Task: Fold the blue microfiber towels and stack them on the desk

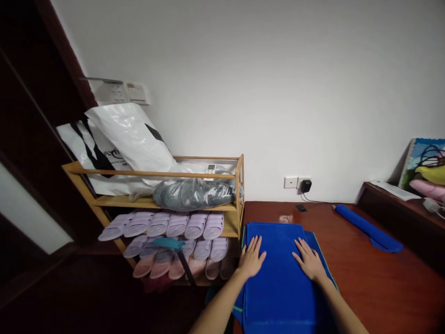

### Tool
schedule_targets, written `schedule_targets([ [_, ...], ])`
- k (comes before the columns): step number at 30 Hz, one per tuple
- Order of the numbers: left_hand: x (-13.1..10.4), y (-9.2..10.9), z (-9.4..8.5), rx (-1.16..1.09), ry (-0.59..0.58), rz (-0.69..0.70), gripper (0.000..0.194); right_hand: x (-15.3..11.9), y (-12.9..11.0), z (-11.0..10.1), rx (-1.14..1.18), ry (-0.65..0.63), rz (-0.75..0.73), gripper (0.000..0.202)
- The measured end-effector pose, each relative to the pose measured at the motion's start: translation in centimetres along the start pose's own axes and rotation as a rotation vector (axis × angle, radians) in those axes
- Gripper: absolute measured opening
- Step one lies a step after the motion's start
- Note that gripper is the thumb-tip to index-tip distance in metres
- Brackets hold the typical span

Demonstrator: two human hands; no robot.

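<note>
Both hands (251, 260) lie open, palms down on the blue fabric (278, 273); uneven pressing could shift its layers — leaving creases

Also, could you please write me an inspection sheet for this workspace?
Surface: reddish-brown tabletop, glossy.
Job's things: folded blue fabric, lying flat.
Clutter: narrow blue item to the right; white plug on the raised ledge.
Hands: left hand and right hand palm-down on the fabric, fingers spread.
Cables: black cable runs from the wall adapter along the tabletop's rear.
Surroundings: at left, wooden rack with white bags and slippers.
</note>
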State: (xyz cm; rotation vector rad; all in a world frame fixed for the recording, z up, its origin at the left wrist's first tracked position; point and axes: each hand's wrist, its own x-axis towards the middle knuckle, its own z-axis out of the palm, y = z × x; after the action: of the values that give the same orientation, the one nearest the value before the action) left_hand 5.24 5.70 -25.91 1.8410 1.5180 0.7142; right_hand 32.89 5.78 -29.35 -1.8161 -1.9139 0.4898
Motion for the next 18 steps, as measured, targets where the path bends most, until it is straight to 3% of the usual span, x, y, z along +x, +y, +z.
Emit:
schedule_targets([
  [2, -1.5, -0.9, 1.2, 0.213, -0.002, 0.082, 0.056, -1.0, 1.0, 1.1, -0.222, -0.016, -0.049, 0.061],
  [5, -2.4, -1.8, 1.5, 0.529, -0.001, 0.159, 0.054, -2.0, 2.0, 1.3, -0.314, -0.009, -0.064, 0.061],
  [10, -2.7, -2.0, 0.8, 0.630, -0.011, 0.199, 0.056, -3.8, 2.0, 0.7, -0.380, -0.012, -0.050, 0.067],
  [15, -2.0, 1.0, 2.8, 0.664, 0.005, 0.245, 0.063, -3.1, -2.5, 0.8, -0.389, 0.028, -0.026, 0.070],
  [18, -1.1, 2.8, 4.8, 0.601, 0.006, 0.291, 0.061, -1.9, -5.4, 1.9, -0.310, 0.008, -0.118, 0.061],
])
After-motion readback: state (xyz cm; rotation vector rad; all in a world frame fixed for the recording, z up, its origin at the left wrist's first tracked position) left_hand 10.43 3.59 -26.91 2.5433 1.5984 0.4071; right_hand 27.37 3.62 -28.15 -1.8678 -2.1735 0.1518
